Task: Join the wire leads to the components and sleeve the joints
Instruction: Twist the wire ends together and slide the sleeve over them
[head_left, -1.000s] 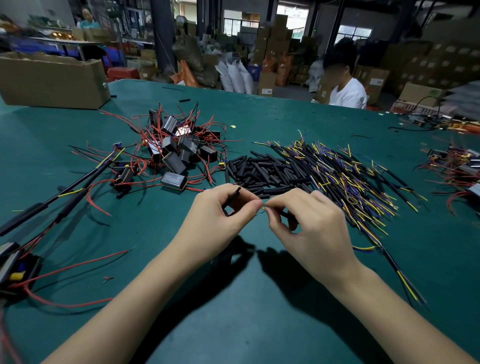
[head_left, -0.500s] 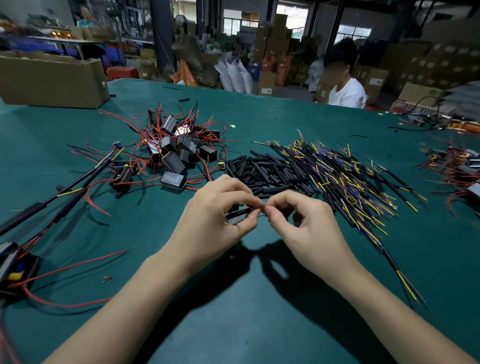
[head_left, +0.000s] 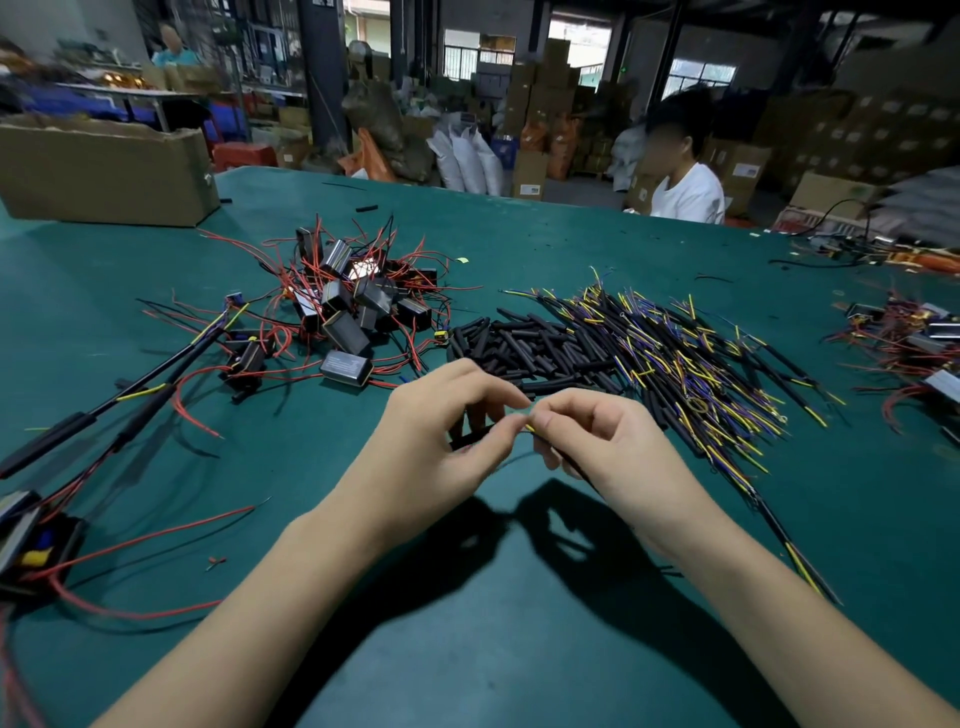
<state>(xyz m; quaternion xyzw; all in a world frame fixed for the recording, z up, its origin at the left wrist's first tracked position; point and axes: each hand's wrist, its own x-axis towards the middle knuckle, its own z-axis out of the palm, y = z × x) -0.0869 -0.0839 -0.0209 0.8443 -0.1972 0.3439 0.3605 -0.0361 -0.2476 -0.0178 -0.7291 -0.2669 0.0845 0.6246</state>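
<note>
My left hand (head_left: 441, 431) and my right hand (head_left: 597, 441) meet fingertip to fingertip above the green table (head_left: 467, 649). A short black sleeve (head_left: 470, 439) lies gripped in the left hand's fingers. The right hand pinches a black wire lead with a yellow tip (head_left: 531, 429), which trails back under its palm. Beyond the hands lie a pile of black sleeves (head_left: 530, 348) and a heap of yellow and blue tipped wire leads (head_left: 685, 358). Black box components with red wires (head_left: 353, 306) are piled at the centre left.
Joined black cables (head_left: 104, 410) run along the left. A black part with a yellow piece (head_left: 31, 551) sits at the left edge. More components (head_left: 914, 343) lie far right. A cardboard box (head_left: 104, 171) stands back left. A person in white (head_left: 685, 192) sits across the table.
Both hands have stayed together at the table's centre. The sleeve in the left hand has tipped from upright to lying flat, and the right hand's yellow wire tip now shows at the fingertips.
</note>
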